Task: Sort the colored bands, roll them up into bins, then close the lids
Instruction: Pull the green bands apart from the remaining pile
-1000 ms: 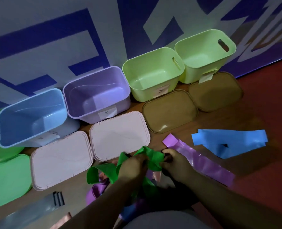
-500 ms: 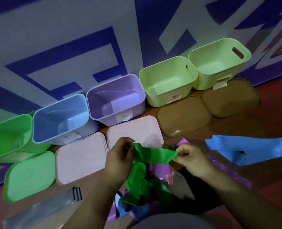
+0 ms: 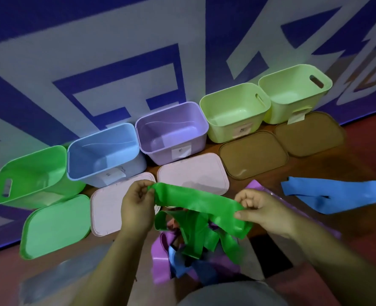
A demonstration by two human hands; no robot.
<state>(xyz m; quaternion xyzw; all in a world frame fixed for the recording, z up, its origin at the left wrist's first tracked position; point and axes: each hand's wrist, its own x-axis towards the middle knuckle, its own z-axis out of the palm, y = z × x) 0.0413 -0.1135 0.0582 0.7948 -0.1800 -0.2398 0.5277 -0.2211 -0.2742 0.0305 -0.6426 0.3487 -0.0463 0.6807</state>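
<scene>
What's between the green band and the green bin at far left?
Nothing visible: green bin open, green lid off in front; left hand and right hand pinch the green band, whose loose loops hang into the band pile and may snag.

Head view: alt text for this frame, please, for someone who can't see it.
A left hand and a right hand pinch a green band stretched between them above a tangled pile of green, purple and blue bands. Behind stands a row of five open bins, each with its lid lying flat in front.
</scene>
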